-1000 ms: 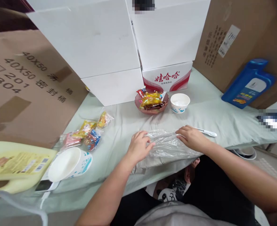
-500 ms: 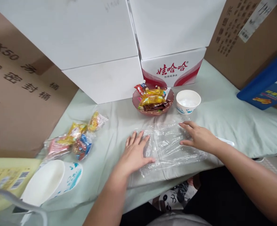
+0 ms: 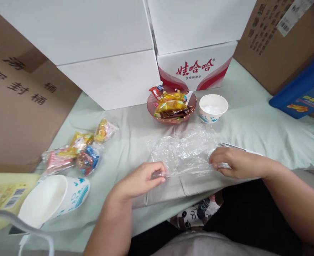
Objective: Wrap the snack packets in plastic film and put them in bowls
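A clear, crinkled sheet of plastic film point(image 3: 191, 151) lies on the pale green cloth in front of me. My left hand point(image 3: 143, 179) pinches its near left corner between thumb and curled fingers. At the near right edge, my right hand point(image 3: 234, 163) has its fingers closed on the film too. Behind the film sits a pink glass bowl point(image 3: 170, 121) heaped with wrapped snacks point(image 3: 171, 105). To the bowl's right is a white paper cup point(image 3: 213, 110) with something clear and crumpled inside. A slim, pen-like item point(image 3: 242, 147) lies behind my right hand, partly hidden by it.
Several wrapped snacks point(image 3: 79, 142) lie to the left. Nearer, a paper cup point(image 3: 75, 197) rests on its side by a yellow container point(image 3: 10, 199) and a grey cable point(image 3: 18, 222). White cartons point(image 3: 114, 81), brown boxes point(image 3: 20, 117) and a blue container point(image 3: 301, 94) border the cloth point(image 3: 125, 142).
Both hands have gone from lying spread on the film to pinching its near edge, and have drawn closer to me. The view has shifted slightly.
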{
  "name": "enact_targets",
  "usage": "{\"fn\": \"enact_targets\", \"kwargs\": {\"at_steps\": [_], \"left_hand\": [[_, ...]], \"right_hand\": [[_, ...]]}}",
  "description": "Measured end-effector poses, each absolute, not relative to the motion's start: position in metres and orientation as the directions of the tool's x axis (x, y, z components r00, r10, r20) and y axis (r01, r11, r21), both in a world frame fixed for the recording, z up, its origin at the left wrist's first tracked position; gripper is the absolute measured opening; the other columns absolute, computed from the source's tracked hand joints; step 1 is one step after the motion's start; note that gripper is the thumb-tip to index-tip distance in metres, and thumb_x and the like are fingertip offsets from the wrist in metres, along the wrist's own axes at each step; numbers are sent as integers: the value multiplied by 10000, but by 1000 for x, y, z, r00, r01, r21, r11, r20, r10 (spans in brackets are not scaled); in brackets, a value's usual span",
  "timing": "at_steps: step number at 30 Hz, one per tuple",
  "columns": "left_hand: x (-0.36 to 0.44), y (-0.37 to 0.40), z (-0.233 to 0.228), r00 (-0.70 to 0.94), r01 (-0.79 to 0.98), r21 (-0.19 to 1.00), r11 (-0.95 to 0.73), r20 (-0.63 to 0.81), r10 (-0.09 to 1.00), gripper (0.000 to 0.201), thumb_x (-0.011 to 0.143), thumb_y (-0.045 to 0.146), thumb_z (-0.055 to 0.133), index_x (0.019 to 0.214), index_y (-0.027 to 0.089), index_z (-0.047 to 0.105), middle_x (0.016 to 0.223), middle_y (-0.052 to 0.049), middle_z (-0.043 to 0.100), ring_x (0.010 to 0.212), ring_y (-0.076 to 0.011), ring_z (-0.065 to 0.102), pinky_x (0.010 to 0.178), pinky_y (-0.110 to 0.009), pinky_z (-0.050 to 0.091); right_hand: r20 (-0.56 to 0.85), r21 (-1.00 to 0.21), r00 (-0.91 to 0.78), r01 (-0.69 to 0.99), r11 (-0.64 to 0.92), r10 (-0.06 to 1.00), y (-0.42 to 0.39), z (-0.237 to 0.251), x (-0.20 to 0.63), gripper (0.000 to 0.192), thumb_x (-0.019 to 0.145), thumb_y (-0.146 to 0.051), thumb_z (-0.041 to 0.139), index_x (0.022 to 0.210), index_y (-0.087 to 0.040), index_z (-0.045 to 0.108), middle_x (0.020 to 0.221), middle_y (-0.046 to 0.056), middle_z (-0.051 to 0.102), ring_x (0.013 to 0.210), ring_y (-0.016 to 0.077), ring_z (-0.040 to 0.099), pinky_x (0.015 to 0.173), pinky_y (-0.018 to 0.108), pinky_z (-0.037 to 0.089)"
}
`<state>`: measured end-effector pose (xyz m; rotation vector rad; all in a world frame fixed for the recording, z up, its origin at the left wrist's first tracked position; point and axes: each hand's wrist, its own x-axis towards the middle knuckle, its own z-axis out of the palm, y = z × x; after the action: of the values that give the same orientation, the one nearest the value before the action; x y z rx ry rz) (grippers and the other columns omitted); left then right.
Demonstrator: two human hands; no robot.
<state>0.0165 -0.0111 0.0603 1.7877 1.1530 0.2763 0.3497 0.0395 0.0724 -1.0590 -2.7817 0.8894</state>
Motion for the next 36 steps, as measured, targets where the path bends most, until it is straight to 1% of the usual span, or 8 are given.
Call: {"fn": "enact_targets", "kwargs": {"at_steps": [4,9,14,21,27,30,33,36], "left_hand": [[-8,-8,69,527,425,886,186,-409,745,191,802,337,624,764,190,508,745,-9,667,718,-153,640,668,-274,492],[-4,5,52,150,268,926,267,-313,938,257,736,360,646,851,206,475,637,38,613,587,-132,612,589,-248,453],[6,16,26,-182,523,806,275,-210,961,375,727,328,602,1067,215,495,671,49,628,514,-130,584,572,-263,426],[7,10,32,-177,762,611,215,-122,977,482,746,293,602,1213,216,514,721,40,636,650,-151,602,684,-278,433],[4,5,39,-146,822,527,214,-169,975,586,748,264,634,1308,207,469,753,27,641,685,-169,622,664,-284,449],[13,2,37,-258,884,432,177,135,957,437,781,271,627,1197,169,544,836,-32,647,740,-196,629,692,-318,474],[31,-2,29,-44,933,337,-127,457,888,166,886,267,525,987,172,617,872,-67,659,824,-198,636,781,-334,491],[48,-5,20,431,825,247,-508,305,849,300,911,381,547,1139,198,616,1160,-93,665,1133,-248,590,993,-407,441]], "right_hand": [[-376,-733,-832,536,418,407,41,81,349,137,774,-191,537,873,-198,632,802,11,670,682,139,590,617,244,439],[-340,-764,-655,611,209,674,59,64,351,175,837,-326,525,939,-196,581,745,6,664,677,156,609,633,270,448],[-181,-639,-395,743,198,901,70,43,349,222,841,-344,521,1007,-211,584,768,17,681,693,175,626,655,298,451],[-213,-467,-363,853,232,907,68,41,344,293,796,-269,600,1085,-228,584,797,1,714,733,187,651,654,287,435],[-241,-462,-361,859,221,901,68,43,342,323,802,-264,609,1121,-221,580,803,3,713,747,190,650,658,289,431],[-229,-452,-351,864,220,908,68,42,339,267,835,-263,572,1099,-219,586,804,9,717,750,192,650,670,293,433],[-215,-433,-356,869,239,909,67,39,336,251,850,-264,557,1095,-219,592,803,7,721,741,191,651,661,290,433],[-210,-380,-359,887,262,909,69,38,338,265,853,-274,560,1110,-226,601,809,7,724,749,198,655,656,292,440]]}}
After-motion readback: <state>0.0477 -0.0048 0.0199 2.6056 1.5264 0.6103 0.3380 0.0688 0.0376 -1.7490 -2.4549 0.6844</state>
